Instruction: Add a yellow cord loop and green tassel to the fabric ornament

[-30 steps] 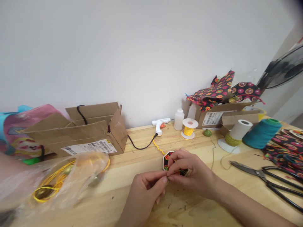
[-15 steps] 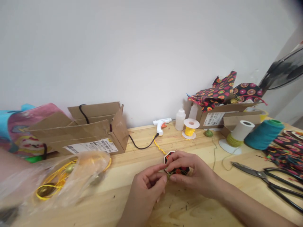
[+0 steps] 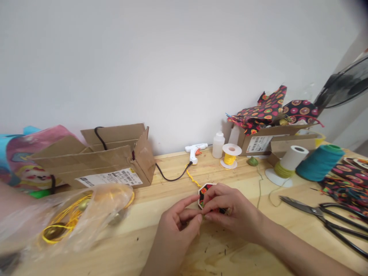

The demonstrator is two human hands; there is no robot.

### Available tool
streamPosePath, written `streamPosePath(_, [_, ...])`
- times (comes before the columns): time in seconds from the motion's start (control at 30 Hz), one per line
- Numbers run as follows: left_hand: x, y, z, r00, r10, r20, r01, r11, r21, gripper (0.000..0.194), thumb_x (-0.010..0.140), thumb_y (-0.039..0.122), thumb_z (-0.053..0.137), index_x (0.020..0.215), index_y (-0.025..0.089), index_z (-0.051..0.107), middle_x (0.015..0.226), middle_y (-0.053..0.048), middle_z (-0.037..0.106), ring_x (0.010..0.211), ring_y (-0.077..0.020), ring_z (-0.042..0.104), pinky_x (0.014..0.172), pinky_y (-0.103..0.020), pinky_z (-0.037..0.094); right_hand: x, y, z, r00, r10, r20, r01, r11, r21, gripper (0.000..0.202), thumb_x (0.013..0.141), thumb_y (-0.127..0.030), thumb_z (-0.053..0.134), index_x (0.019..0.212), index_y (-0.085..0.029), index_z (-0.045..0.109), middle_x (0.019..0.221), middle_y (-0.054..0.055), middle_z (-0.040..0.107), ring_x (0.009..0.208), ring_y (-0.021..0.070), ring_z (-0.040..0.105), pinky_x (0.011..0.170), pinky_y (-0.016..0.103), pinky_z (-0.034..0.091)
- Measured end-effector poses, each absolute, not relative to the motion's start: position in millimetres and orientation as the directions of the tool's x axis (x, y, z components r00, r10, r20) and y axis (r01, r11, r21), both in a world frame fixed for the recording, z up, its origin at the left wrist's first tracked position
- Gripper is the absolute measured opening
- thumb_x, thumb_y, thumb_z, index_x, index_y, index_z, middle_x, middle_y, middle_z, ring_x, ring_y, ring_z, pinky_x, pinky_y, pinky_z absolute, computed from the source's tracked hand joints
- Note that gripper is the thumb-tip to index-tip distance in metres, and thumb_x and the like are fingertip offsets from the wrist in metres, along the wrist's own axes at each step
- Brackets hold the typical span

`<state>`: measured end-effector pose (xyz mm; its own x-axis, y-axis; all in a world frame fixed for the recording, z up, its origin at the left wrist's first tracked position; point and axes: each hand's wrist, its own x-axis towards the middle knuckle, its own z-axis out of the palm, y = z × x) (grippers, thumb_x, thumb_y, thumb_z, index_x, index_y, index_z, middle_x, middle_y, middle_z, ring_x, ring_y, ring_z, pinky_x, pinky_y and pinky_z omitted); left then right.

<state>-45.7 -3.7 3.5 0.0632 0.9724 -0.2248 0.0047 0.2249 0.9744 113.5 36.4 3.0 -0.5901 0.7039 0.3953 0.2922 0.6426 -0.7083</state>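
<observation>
A flat, many-sided plaque with a pale rim and a black fabric face (image 3: pixel 203 191) lies on the pale wooden table (image 3: pixel 166 193), just beyond the person's fingertips and partly covered by the right hand (image 3: pixel 230 205). Its face carries bright round motifs in red, orange and green; the left edge and angled upper corner show clearly, while the rest of the outline is hidden. A twisted bright yellow cord (image 3: pixel 192 178) runs from its upper left towards the white glue gun with an orange trigger (image 3: pixel 194 154). The right thumb and fingers are pinched together on a thin olive-green thread (image 3: pixel 204 217), meeting the left hand (image 3: pixel 179 226), whose thumb and middle finger also close on it, forefinger raised beside the rim; how the thread joins the plaque cannot be made out
</observation>
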Motion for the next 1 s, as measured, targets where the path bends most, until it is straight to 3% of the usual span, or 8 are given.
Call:
streamPosePath(0.3, [-49,-5,7,0.055,0.982,-0.183,0.045,0.181,0.982,0.037,0.071,0.033,0.054,0.103,0.014,0.054,0.05,0.004,0.055,0.045,-0.0078,0.042,0.04,-0.019,0.027,111,37,3,-0.585,0.677,0.447,0.279,0.686,-0.672,0.013,0.072,-0.01,0.056,0.077,-0.019,0.064,0.076,0.002,0.062,0.072,0.0117,0.054,0.066,0.022,0.042])
streamPosePath(0.47, [-48,-2,4,0.078,0.977,-0.198,0.019,0.197,0.98,0.039,0.065,0.029,0.062,0.101,0.016,0.055,0.059,0.002,0.06,0.046,-0.0065,0.039,0.042,-0.018,0.026,112,35,4,-0.574,0.668,0.473,0.321,0.715,-0.62,0.01,0.072,-0.011,0.055,0.075,-0.018,0.062,0.073,0.002,0.062,0.069,0.0123,0.054,0.064,0.023,0.042])
streamPosePath(0.6, [-50,0,1,0.107,0.965,-0.24,0.025,0.238,0.971,0.039,0.066,0.034,0.06,0.101,0.016,0.056,0.047,0.007,0.049,0.041,-0.0052,0.031,0.039,-0.018,0.019,112,35,4,-0.602,0.597,0.53,0.313,0.787,-0.532,0.011,0.075,-0.012,0.052,0.074,-0.018,0.061,0.072,0.003,0.064,0.071,0.0134,0.054,0.066,0.025,0.042])
streamPosePath(0.73, [-53,2,4,0.17,0.946,-0.278,0.142,0.255,0.956,0.034,0.071,0.044,0.051,0.078,0.013,0.063,0.041,0.008,0.035,0.04,-0.0057,0.024,0.039,-0.02,0.013,111,36,4,-0.611,0.576,0.543,0.308,0.805,-0.508,0.012,0.075,-0.012,0.052,0.075,-0.018,0.061,0.071,0.002,0.064,0.067,0.0131,0.054,0.063,0.024,0.042])
streamPosePath(0.83, [-54,3,7,0.223,0.933,-0.282,0.242,0.227,0.943,0.039,0.074,0.045,0.047,0.055,0.013,0.059,0.039,0.009,0.029,0.039,-0.006,0.02,0.04,-0.022,0.011,112,37,5,-0.623,0.579,0.526,0.308,0.8,-0.515,0.011,0.075,-0.012,0.052,0.075,-0.019,0.061,0.07,0.002,0.064,0.067,0.0129,0.053,0.063,0.024,0.041])
streamPosePath(1.0, [-57,2,7,0.287,0.91,-0.3,0.293,0.214,0.932,0.038,0.073,0.043,0.048,0.049,0.015,0.053,0.043,0.007,0.031,0.042,-0.0072,0.022,0.041,-0.023,0.012,112,36,5,-0.647,0.575,0.501,0.309,0.798,-0.517,0.01,0.075,-0.014,0.053,0.073,-0.018,0.061,0.07,0.003,0.064,0.067,0.0132,0.054,0.063,0.025,0.041])
